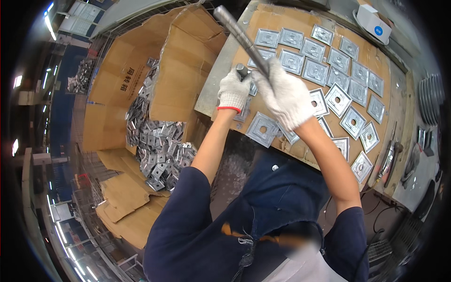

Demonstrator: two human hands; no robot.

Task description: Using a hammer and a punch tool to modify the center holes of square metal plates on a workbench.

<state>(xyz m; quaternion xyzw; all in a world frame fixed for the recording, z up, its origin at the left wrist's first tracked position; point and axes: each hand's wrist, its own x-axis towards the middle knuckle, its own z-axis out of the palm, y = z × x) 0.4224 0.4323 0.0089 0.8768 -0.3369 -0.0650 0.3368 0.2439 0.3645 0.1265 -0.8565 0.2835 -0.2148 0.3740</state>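
A cardboard-covered bench (263,23) carries rows of square metal plates (338,99), stiff, thin and likely sharp-edged. The right hand (285,94) is clenched around a long steel bar (239,33), probably heavy and rigid, gripped low. The left hand (233,90) grasps a short metal cylinder (242,70) upright over one plate.

White knit gloves cover the left hand (233,91) and right hand (284,96); the left one has a red-edged cuff. Navy short sleeves (181,211), forearms bare, dark denim apron (282,197) with frayed edge.
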